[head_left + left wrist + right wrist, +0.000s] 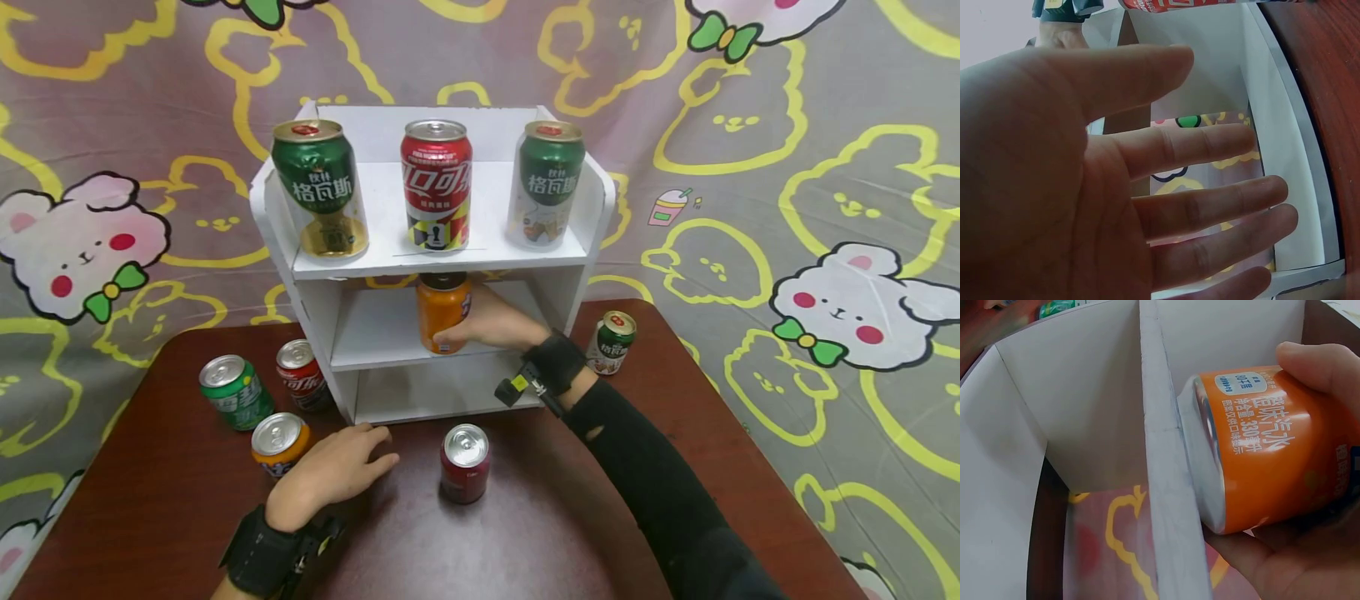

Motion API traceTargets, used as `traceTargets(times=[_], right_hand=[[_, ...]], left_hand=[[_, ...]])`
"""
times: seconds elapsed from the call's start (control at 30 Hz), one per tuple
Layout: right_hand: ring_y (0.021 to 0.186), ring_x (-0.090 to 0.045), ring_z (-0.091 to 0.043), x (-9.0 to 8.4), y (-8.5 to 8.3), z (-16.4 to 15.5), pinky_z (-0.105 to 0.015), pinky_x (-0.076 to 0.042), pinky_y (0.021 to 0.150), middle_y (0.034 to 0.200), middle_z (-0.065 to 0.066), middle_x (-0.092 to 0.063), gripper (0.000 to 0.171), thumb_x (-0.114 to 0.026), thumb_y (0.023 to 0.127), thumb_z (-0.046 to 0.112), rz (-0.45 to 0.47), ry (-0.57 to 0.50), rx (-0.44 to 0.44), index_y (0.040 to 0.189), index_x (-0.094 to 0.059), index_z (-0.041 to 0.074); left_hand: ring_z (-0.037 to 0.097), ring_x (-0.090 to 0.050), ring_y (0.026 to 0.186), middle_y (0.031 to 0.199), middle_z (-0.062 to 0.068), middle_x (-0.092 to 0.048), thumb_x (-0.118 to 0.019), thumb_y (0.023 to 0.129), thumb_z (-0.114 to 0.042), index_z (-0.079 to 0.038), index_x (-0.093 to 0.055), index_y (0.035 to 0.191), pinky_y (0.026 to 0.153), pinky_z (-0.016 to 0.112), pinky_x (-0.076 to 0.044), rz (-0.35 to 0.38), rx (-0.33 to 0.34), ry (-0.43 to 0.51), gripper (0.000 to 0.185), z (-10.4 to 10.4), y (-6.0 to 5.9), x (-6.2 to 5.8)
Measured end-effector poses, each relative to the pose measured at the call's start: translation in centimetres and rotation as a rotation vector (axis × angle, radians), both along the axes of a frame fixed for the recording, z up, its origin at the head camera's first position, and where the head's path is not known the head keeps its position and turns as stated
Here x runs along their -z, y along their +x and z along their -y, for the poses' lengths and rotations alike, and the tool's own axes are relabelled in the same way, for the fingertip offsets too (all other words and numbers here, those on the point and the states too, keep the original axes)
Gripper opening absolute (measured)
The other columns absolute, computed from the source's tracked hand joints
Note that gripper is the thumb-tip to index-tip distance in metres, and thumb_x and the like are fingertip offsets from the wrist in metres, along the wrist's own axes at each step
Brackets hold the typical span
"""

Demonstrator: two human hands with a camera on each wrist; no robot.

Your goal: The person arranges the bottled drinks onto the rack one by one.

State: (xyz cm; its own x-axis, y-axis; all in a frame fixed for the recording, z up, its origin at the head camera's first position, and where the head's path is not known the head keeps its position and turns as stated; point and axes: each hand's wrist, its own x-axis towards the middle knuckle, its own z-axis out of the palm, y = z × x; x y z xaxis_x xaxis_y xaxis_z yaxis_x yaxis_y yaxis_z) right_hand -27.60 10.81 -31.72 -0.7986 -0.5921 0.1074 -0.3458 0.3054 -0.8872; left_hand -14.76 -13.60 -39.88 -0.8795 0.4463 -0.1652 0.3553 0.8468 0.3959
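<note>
Your right hand (pixel 495 318) holds the orange can (pixel 441 310) from its right side, fingers (pixel 1241 551) bent round it; the can stands nearly upright at the front of the middle shelf (pixel 367 337); your left hand (pixel 333 468) is farther off, spread wide; the right wrist view shows the can's bottom close by the shelf edge, better than the head view; I can't tell if they touch.

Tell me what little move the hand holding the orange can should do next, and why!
I'd guess the right hand should ease the orange can a little farther back over the middle shelf, because the can's bottom looks close to the shelf's front edge and the hand is gripping it.
</note>
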Motion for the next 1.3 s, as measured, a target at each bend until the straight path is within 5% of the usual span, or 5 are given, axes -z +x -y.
traceTargets(times=[0.67, 1.0, 1.3], right_hand=[[0.105, -0.059, -0.017, -0.3, -0.3, 2.5, -0.029, -0.046, 0.091, 0.119, -0.005, -0.058, 0.068, -0.078, 0.075, 0.005, 0.041, -0.017, -0.034, 0.131, -0.041, 0.01], [0.104, -0.059, -0.019, -2.5, 1.3, 3.7, -0.028, -0.045, 0.091, 0.118, -0.01, -0.059, 0.064, -0.075, 0.075, -0.001, 0.069, -0.016, -0.074, 0.13, -0.042, 0.002], [0.102, -0.059, -0.015, -0.3, -0.6, 4.6, -0.025, -0.046, 0.09, 0.117, -0.005, -0.059, 0.065, -0.078, 0.076, 0.005, 0.051, -0.013, -0.075, 0.129, -0.043, 0.009]], left_hand=[[0.034, -0.056, 0.108, 0.118, 0.017, -0.059, -0.061, 0.092, -0.034, -0.004, -0.061, 0.12, 0.091, 0.052, -0.043, 0.004, 0.007, 0.002, 0.041, -0.1, -0.1, 0.0], [0.035, -0.056, 0.107, 0.117, 0.017, -0.059, -0.062, 0.091, -0.035, -0.004, -0.061, 0.12, 0.09, 0.053, -0.043, 0.02, 0.006, 0.008, 0.042, -0.2, -0.1, -0.2], [0.034, -0.056, 0.107, 0.118, 0.017, -0.059, -0.061, 0.091, -0.037, -0.004, -0.061, 0.119, 0.09, 0.053, -0.043, 0.033, -0.005, 0.0, 0.043, -0.2, -0.2, 0.0]])
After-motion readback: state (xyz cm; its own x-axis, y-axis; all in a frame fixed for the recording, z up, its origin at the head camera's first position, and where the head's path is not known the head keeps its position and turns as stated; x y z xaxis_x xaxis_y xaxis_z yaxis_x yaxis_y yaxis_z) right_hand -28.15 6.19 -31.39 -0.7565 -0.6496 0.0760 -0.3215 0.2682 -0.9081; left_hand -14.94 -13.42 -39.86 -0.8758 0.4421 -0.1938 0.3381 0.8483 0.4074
